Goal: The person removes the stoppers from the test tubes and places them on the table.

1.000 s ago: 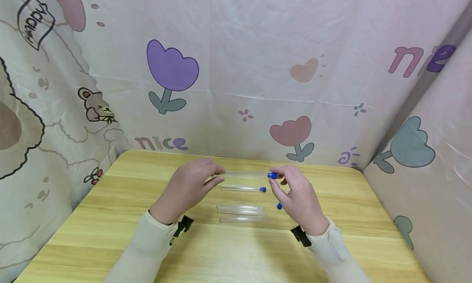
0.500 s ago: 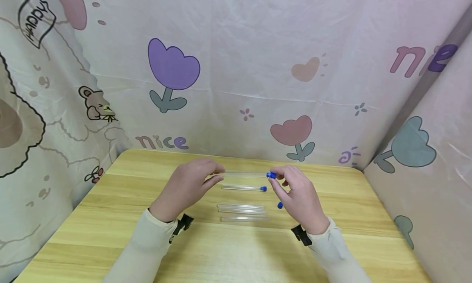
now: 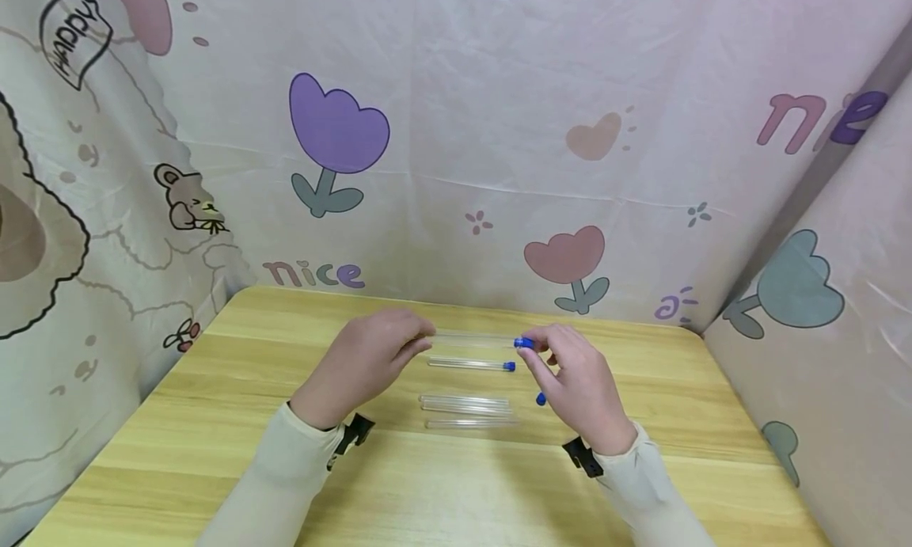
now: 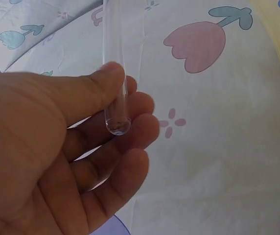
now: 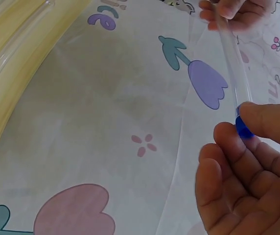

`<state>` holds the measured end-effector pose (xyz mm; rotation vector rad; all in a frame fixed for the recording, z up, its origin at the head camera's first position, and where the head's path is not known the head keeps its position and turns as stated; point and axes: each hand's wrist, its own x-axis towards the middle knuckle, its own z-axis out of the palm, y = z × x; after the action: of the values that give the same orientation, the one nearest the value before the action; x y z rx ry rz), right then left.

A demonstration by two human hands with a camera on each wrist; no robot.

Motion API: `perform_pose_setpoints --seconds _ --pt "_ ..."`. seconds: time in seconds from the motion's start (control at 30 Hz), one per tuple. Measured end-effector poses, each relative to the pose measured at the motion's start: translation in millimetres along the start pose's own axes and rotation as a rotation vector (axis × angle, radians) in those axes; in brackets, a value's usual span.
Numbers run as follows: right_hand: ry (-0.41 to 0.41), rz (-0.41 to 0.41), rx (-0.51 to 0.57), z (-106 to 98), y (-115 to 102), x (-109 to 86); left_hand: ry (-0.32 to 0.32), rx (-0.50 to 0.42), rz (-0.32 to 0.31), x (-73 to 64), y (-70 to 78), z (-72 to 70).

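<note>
- Holding the clear tube above the wooden table in the head view, your left hand grips one end, your right hand the blue cap at the other; a capped tube, a loose cap and other tubes lie nearer you.
- Left wrist view: your left hand is clamped on the tube near its rounded end.
- Right wrist view: your right hand pinches the blue cap.

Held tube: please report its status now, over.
Left hand pinches tube at rounded end. Right hand pinches blue cap at opposite end. Tube raised between hands. Nothing visibly blocking.
</note>
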<state>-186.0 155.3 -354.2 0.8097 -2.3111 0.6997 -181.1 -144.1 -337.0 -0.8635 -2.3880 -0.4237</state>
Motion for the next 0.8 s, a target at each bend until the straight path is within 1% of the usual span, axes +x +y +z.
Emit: perform_pose_setpoints --seconds 0.2,0.33,0.5,0.63,0.8 --pt "-0.039 0.03 0.023 -1.1 -1.7 0.1 -0.025 -0.008 -0.026 -1.4 2.3 -0.9" --pt "-0.035 0.032 0.028 -1.3 -1.8 -0.3 -0.038 -0.012 -0.039 -0.9 3.1 -2.6" --pt "-0.018 0.006 0.049 -1.7 -1.4 1.1 -0.034 -0.018 -0.057 0.8 2.7 -5.3" --pt "-0.013 -0.002 0.062 -1.8 -1.1 1.1 -0.035 -0.016 -0.054 1.0 2.5 -6.3" --pt "-0.009 0.012 0.065 -2.2 -1.6 -0.3 -0.03 -0.019 -0.042 0.8 3.1 -5.9"
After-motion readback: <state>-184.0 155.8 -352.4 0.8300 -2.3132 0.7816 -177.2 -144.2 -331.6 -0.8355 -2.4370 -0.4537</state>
